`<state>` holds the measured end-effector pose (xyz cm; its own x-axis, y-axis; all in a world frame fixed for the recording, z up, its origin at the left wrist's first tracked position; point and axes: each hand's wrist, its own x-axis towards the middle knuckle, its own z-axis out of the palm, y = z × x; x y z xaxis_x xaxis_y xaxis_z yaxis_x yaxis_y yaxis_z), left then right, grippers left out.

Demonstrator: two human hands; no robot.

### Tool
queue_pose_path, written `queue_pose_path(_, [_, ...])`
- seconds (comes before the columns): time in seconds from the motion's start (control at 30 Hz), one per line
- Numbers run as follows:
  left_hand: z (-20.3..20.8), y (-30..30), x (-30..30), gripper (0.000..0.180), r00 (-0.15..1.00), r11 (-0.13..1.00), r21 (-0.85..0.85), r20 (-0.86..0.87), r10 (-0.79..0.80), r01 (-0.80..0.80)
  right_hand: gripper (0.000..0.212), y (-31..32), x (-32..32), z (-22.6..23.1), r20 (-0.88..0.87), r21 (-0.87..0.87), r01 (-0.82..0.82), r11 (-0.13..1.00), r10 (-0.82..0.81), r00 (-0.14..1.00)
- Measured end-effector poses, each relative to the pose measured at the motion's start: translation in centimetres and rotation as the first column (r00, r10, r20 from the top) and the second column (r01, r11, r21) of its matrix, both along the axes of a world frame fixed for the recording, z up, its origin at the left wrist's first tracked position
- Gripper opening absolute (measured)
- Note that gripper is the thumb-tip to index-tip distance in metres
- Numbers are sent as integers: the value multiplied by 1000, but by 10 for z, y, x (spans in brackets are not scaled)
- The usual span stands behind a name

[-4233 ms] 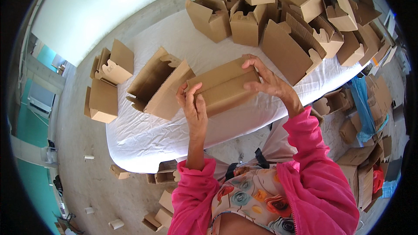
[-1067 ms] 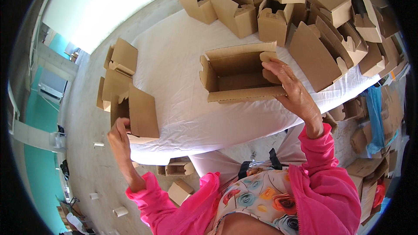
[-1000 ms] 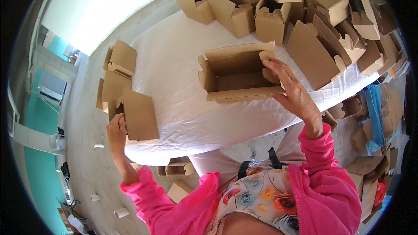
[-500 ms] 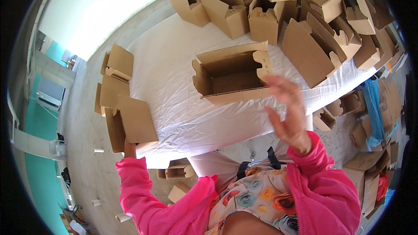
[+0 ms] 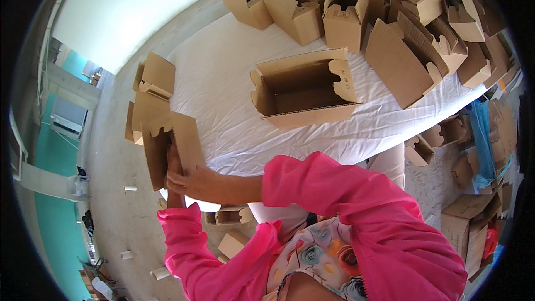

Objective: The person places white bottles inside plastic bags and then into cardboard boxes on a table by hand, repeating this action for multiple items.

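Observation:
At the table's left edge stands an open brown cardboard box (image 5: 188, 139), its notched inner wall facing up. My left hand (image 5: 175, 163) reaches into its opening and grips it; the fingertips are partly hidden inside. Across the left wrist comes my right hand (image 5: 195, 183), its fingers curled at the near end of the same box. Another open box (image 5: 312, 116) with notched end walls lies in the middle of the white-covered table (image 5: 228, 134), apart from both hands.
Two more boxes, a nearer one (image 5: 150, 106) and a farther one (image 5: 159, 75), line the left edge. Many open boxes (image 5: 295, 22) crowd the far side and right. Under the table and on the floor are further cartons (image 5: 234, 242) and a blue plastic sheet (image 5: 480, 139).
My right hand has swung from beside the middle box across to the left box. The left box has shifted slightly up and away, with my left hand deeper in it.

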<state>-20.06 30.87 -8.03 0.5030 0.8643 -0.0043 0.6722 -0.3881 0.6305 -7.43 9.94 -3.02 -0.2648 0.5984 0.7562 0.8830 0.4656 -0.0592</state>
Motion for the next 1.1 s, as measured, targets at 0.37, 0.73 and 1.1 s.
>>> queue_pose_path(0.37, [57, 23, 18, 25, 534, 511, -703, 709, 460, 494, 20, 38, 9, -30, -160, 62, -66, 996, 75, 984])
queue_pose_path(0.73, [131, -122, 45, 53, 424, 924, -163, 906, 2, 345, 43, -3, 42, 1, -690, 29, -219, 975, 178, 702])
queue_pose_path(1.1, [138, -253, 175, 74, 514, 802, 451, 616, -597, 392, 59, -118, 147, 92, -973, 81, -379, 922, 155, 171])
